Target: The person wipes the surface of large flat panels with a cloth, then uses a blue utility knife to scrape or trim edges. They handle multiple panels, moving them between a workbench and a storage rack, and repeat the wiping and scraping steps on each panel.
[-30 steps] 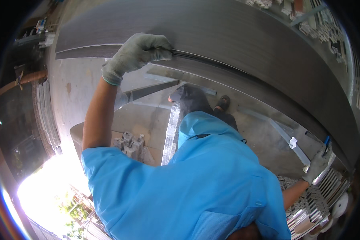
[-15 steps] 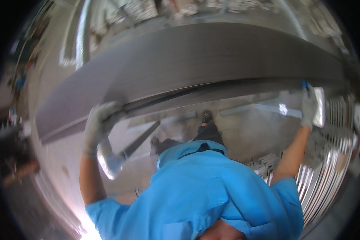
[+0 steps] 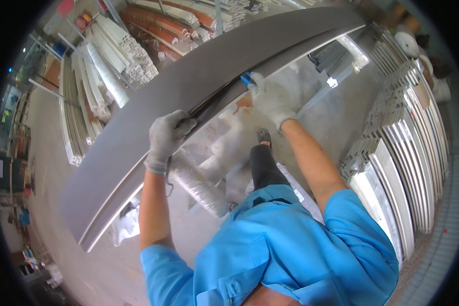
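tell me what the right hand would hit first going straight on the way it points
Most likely the dark panel, just beyond the blue tool in the right hand. Depth is unclear, so the tool may already be touching it.

At the near edge of the panel (image 3: 132, 137), a blue object (image 3: 246, 78) is being partly hidden by the right hand (image 3: 274, 99), its kind being left unclear. The shirt (image 3: 301, 242) is being cut off below.

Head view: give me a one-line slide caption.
Gloved left hand gripping the edge of a long dark panel, gloved right hand holding a small blue item.
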Motion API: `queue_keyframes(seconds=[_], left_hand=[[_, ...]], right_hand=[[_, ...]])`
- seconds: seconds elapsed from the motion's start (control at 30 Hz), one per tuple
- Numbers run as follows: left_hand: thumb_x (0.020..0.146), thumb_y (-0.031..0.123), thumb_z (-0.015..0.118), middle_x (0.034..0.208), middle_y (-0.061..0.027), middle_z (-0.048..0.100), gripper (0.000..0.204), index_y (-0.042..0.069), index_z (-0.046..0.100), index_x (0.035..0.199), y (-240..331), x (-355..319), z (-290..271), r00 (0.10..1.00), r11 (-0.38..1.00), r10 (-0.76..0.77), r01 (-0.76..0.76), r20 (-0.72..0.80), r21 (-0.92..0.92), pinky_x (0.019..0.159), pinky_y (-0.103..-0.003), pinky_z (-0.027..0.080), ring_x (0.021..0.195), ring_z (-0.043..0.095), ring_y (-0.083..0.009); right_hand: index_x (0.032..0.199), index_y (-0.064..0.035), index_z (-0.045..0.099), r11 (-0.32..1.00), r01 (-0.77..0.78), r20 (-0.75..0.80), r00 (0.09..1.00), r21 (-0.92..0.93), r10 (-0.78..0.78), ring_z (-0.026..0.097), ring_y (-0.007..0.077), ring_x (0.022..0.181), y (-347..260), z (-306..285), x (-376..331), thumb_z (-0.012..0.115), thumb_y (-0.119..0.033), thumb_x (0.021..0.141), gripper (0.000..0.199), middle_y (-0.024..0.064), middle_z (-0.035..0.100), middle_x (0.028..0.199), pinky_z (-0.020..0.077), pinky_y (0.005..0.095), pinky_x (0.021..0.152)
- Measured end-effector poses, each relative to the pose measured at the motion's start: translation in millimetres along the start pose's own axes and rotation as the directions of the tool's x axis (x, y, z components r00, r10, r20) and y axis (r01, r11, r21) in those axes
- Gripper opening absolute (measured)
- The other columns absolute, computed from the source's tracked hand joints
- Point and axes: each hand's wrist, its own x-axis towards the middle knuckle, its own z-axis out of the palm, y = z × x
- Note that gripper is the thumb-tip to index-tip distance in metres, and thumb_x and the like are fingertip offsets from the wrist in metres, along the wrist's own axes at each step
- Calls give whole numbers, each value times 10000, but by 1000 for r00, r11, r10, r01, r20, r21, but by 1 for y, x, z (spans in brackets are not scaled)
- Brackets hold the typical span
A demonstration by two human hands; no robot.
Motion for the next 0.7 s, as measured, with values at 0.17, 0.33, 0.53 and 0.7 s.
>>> queue_keyframes(seconds=[0.17,0.33,0.53,0.7], left_hand=[[947,207,685,724,-80,660,199,27,734,1014,7,-6,-4,999,993,24,-20,28,-116,613,-318,481,642,616,-165],[1006,179,621,734,-12,609,214,-19,696,1033,3,-56,-20,957,825,-143,256,254,-503,568,-244,453,615,547,-71],[981,167,633,707,-31,624,226,-45,700,942,-47,-182,-64,926,751,-255,370,277,-546,585,-268,470,615,562,-99],[972,134,677,763,-40,675,204,-43,735,1054,-107,-291,-127,795,728,-496,600,350,-330,648,-269,493,704,618,-112]], right_hand=[[1138,-106,611,999,-11,-22,1000,-36,10,691,420,927,-25,-1,-6,541,-298,987,254,201,721,939,522,552,803],[1140,-116,619,997,-15,31,999,-82,17,682,419,985,-26,-6,-1,553,-308,983,256,206,722,968,514,550,847],[1190,-126,628,995,-4,-14,1000,-102,3,687,389,990,-24,-4,-3,550,-327,984,298,190,727,1005,516,526,855],[1265,-132,625,997,31,-63,997,-64,-35,688,390,973,-13,6,-1,543,-320,991,342,191,728,1011,518,518,844]])
